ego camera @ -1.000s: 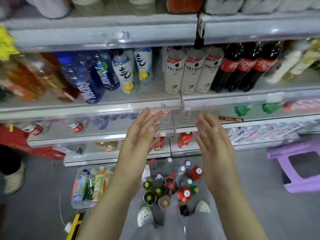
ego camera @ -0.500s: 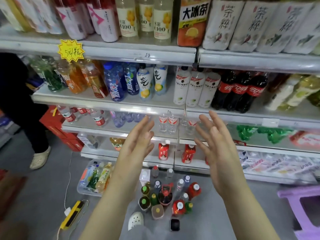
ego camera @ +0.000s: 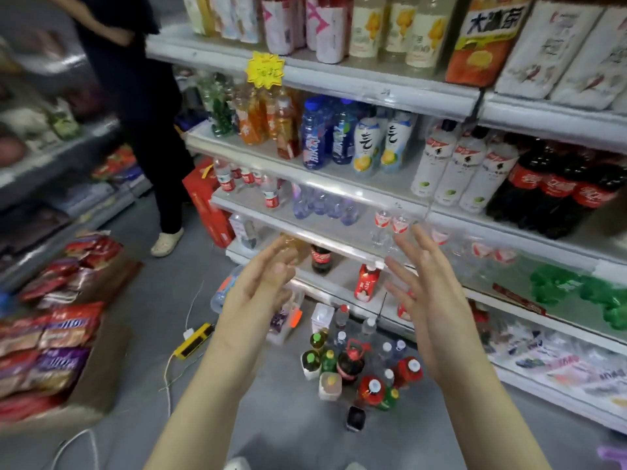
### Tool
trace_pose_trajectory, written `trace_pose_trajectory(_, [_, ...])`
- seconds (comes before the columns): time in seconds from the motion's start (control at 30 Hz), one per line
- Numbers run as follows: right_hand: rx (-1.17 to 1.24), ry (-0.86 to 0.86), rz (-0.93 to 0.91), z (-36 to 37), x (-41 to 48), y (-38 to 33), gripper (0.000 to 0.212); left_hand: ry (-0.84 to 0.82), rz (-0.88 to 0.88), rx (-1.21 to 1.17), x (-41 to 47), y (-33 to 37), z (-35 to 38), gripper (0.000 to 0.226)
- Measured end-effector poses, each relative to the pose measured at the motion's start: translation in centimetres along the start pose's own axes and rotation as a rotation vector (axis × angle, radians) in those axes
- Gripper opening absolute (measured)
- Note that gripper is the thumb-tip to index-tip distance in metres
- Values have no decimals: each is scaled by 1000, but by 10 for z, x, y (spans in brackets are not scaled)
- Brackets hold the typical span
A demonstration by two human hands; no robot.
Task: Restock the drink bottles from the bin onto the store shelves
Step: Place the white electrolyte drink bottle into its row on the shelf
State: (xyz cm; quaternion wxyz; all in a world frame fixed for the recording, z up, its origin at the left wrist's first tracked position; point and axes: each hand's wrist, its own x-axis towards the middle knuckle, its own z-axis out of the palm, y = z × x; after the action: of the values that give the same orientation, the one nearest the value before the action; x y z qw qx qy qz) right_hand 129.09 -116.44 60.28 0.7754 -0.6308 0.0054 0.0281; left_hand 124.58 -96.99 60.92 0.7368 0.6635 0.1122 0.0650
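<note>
Left hand (ego camera: 261, 286) and right hand (ego camera: 431, 300) hover wide and empty before the shelves (ego camera: 339, 183) — likely between picks. The drink bottles (ego camera: 353, 364) stand clustered on the floor (ego camera: 271, 418) at the shelves' foot, handy for grabbing.

Bin (ego camera: 221, 295) half hidden behind left hand (ego camera: 261, 290); bystander (ego camera: 146, 96) cut off at top edge; price tag (ego camera: 265, 70) writing unreadable.

Soft, fairly bright indoor light is coming down from overhead, and the front rails of the shelves (ego camera: 339, 183) are throwing back pale glare. Motion blur is smearing the snack packets (ego camera: 61, 334) on the left and the white bottles (ego camera: 549, 45) at top right. The wide lens is bowing the shelves toward the frame edges, and shadows on the floor (ego camera: 288, 429) are showing only faintly.
</note>
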Motion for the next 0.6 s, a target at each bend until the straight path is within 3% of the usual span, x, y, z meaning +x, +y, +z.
trace_pose_trajectory(0.2, [-10,-90,82,77,-11,26,30,140,-26,-33,-22,2,-80,47])
trace_pose_trajectory(0.43, [-3,-109,153,195,-27,51,27,290,-54,-50,-52,6,-207,27])
trace_pose_trajectory(0.6, [-23,-89,143,249,-36,63,33,318,-52,-38,-63,6,-278,29])
